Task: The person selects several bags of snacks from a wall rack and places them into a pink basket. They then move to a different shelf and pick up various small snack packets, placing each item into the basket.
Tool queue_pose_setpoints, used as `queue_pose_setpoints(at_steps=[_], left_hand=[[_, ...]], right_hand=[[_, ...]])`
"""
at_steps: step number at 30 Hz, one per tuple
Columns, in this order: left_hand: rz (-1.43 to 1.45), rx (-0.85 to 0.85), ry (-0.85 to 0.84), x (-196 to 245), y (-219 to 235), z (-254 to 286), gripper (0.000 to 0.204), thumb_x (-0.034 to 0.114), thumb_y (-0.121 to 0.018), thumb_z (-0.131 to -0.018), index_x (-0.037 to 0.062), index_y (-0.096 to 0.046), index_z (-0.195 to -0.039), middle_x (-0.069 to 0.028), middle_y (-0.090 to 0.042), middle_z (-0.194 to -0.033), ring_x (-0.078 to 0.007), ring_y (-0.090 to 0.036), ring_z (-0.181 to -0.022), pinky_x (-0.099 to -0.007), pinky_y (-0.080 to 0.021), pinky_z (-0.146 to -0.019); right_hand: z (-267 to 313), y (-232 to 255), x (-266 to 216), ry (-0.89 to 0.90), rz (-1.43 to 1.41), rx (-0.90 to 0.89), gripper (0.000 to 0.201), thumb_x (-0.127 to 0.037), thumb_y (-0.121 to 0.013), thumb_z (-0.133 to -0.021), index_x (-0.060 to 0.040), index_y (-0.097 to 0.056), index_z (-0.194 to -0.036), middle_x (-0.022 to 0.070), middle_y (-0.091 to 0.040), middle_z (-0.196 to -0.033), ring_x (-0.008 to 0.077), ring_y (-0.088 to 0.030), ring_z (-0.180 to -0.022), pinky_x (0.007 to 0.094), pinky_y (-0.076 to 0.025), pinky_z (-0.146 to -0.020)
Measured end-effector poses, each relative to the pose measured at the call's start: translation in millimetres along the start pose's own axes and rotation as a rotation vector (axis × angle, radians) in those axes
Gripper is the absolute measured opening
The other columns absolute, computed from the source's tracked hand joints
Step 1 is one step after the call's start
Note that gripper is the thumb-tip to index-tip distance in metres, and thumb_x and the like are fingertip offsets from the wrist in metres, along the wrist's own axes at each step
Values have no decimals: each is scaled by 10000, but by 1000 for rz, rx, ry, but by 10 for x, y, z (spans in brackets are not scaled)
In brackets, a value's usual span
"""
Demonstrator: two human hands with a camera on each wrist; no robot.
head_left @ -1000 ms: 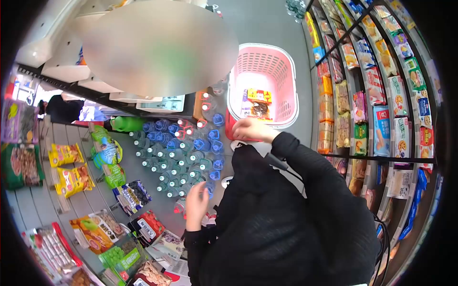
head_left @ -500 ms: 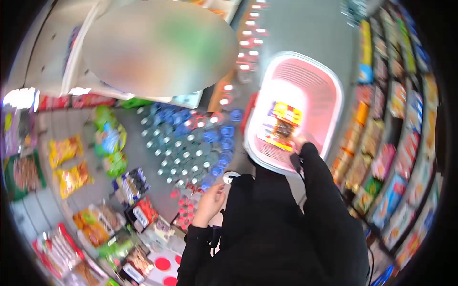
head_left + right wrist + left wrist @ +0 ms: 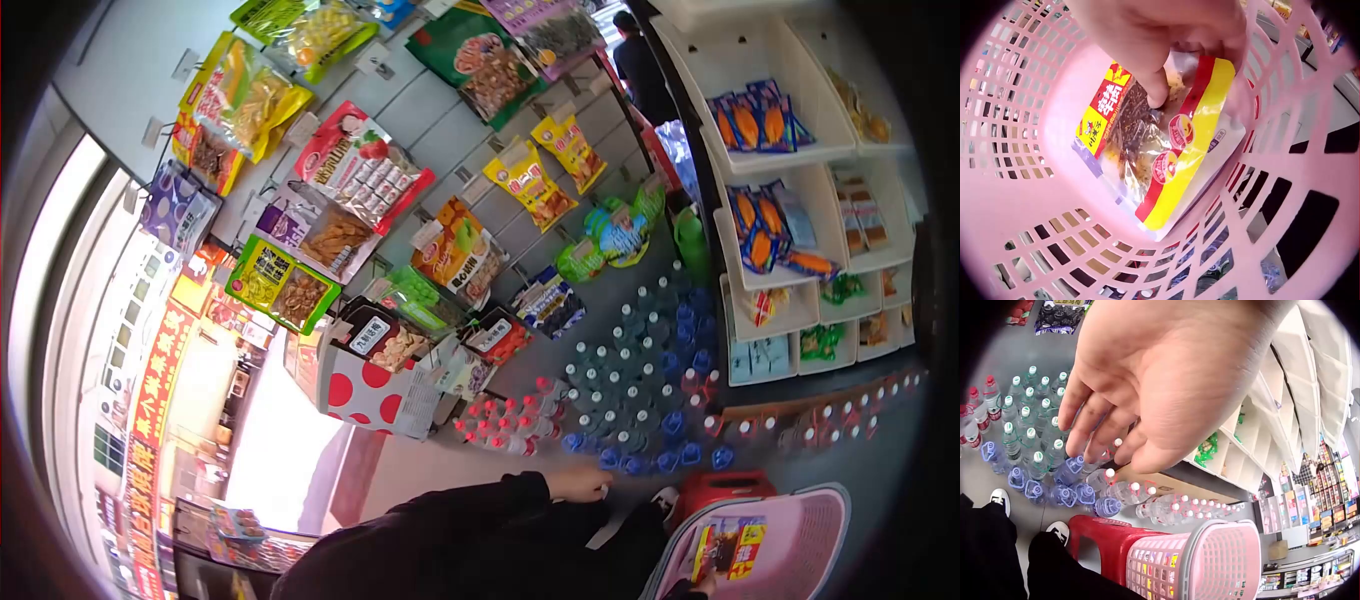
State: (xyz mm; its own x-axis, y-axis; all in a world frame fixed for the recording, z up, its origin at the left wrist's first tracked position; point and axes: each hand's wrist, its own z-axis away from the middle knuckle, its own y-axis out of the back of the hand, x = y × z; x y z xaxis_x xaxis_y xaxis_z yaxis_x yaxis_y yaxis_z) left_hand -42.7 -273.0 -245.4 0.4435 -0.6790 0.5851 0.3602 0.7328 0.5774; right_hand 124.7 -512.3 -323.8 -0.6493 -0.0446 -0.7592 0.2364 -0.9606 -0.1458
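The basket [image 3: 1013,206] is moulded in smooth pink plastic with a soft sheen. In it, the pouch [image 3: 1154,150] is made of glossy, creased film, partly see-through, by which light is caught in bright streaks. The stool [image 3: 1110,542] is formed of shiny red plastic. The bottles [image 3: 1027,422] are made of clear, glossy plastic. The hanging snack bags [image 3: 365,170] are wrapped in shiny, crinkled film. The bins [image 3: 740,55] are shaped in smooth white plastic. The sleeve [image 3: 470,505] is cut from matt black cloth.
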Motion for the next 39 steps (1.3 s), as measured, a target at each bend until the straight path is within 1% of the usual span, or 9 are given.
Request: queue_pose_setpoints(at_steps=[8,13,14,18,21,23,25,31,39], left_hand=[[42,18,-101,272,69,-59,232,178,-484,-732,22,-507,-902,-151,-552,-817,-307,-535,-781,-377,-416,-670],[141,78,-315,493,164,-128,228,177,-481,-745,17,-515,-905,-140,-556,-812,-286,-540,-775,-364,-420,-677],[205,90,-387,580,211,-119,229,178,-482,-754,18,-519,-913,-133,-557,-809,-272,-543,-774,-354,-422,-677],[486,-2,-562,1042,612,154,306,248,-476,-817,9,-495,-1007,-99,-555,-858,-174,-537,-798,-290,-426,-696],[951,-194,-563,1126,812,393,418,323,-476,-834,25,-431,-1123,-66,-533,-914,-117,-520,-844,-249,-427,-722],[1013,20,-646,1115,972,738,429,299,-492,-829,14,-411,-1139,-69,-526,-971,-137,-529,-850,-259,-438,-732],[1310,-15,-684,912,988,906,409,246,-526,-814,-8,-422,-1118,-79,-525,-1003,-139,-530,-870,-273,-446,-746],[1369,298,-529,186,1088,1563,276,101,-535,-792,-28,-484,-1031,-79,-561,-955,-150,-554,-823,-284,-474,-710],[1462,668,-379,-577,914,2112,238,27,-510,-791,-42,-480,-1016,-84,-565,-948,-135,-550,-838,-276,-459,-741]], right_hand=[[319,1680,829,-15,-135,553,357,-197,-596,-742,-10,-497,-1030,137,-548,-960,217,-526,-820,285,-405,-637],[1390,1152,-818,457,418,711,473,-190,-575,-767,44,-397,-1137,162,-472,-1087,252,-453,-983,343,-397,-807],[1739,682,-1253,792,226,617,431,-160,-568,-776,50,-408,-1117,159,-478,-1067,235,-448,-985,336,-394,-823],[1584,787,-1209,828,47,282,326,-117,-535,-777,-1,-452,-1070,77,-500,-991,155,-471,-898,260,-354,-827],[2044,-237,-1618,683,-70,-44,250,-45,-544,-745,-2,-458,-975,69,-492,-926,131,-475,-863,254,-370,-772],[2001,-685,-1543,689,-84,-103,216,-39,-545,-743,-16,-465,-942,42,-498,-875,99,-475,-811,229,-382,-713],[1979,-986,-1531,669,64,-371,217,-20,-552,-735,-34,-473,-937,12,-496,-837,75,-469,-771,207,-380,-661],[1929,-1944,-1273,493,157,-705,119,-1,-568,-735,-52,-491,-809,-37,-481,-768,24,-451,-688,158,-368,-595],[1987,-2795,-867,254,161,-976,153,-36,-492,-812,-19,-470,-962,14,-538,-888,55,-503,-817,183,-400,-709]])
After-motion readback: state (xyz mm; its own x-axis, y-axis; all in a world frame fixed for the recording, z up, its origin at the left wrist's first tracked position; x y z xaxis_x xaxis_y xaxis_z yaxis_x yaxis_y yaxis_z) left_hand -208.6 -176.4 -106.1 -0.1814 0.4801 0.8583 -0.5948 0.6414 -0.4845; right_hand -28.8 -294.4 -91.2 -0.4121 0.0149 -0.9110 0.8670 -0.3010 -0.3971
